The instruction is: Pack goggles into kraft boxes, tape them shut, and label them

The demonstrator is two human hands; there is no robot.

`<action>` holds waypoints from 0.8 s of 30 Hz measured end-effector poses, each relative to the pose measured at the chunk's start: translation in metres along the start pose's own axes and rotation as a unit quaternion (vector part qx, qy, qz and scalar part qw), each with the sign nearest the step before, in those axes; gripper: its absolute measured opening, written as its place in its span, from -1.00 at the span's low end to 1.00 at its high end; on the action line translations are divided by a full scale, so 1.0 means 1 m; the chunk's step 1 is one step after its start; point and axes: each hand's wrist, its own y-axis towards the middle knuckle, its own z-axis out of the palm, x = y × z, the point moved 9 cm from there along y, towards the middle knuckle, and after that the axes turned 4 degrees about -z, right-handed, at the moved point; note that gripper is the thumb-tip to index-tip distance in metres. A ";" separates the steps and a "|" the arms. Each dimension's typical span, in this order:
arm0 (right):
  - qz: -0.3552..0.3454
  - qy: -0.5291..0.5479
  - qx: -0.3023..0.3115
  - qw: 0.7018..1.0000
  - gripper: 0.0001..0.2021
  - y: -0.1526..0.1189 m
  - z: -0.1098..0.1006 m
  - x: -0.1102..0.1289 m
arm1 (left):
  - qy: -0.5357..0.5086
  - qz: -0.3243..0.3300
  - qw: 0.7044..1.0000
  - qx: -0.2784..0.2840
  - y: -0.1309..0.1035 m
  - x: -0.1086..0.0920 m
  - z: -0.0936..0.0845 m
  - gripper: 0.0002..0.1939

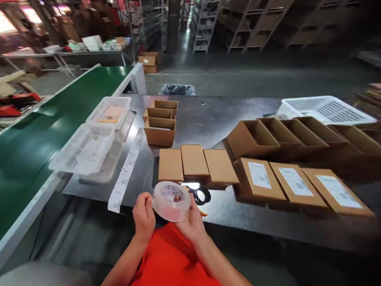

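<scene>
A wide roll of clear packing tape (171, 212) is held over the table's near edge, just in front of my body. My right hand (193, 224) grips the roll from its right side, with a fingertip showing inside the core. At the roll's left side, my left hand (143, 214) is closed in a pinch on the tape's loose end, where a small patterned strip (153, 201) shows. Directly behind the roll lie black-handled scissors (205, 201), partly hidden. Three closed brown cartons (195, 161) stand in a row beyond them.
Open cartons (160, 137) stand farther back; several more (250, 149) are at right behind labelled cartons (262, 190). White baskets (70, 163) and a label strip (126, 174) lie at left, beside a green conveyor (32, 135). Another white basket (324, 105) sits at back right.
</scene>
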 end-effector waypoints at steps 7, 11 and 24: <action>-0.105 0.114 -0.084 0.984 -0.76 -0.007 0.020 0.018 | -0.145 -0.091 0.967 0.188 0.032 0.010 0.048 -0.65; -0.126 0.080 -0.061 0.987 -0.79 -0.010 0.020 0.031 | -0.139 -0.079 0.963 0.217 0.026 0.009 0.071 -0.75; -0.264 -0.859 -0.115 0.424 -0.78 0.000 -0.098 0.127 | 0.316 -0.088 0.941 0.088 0.009 0.019 0.000 -0.76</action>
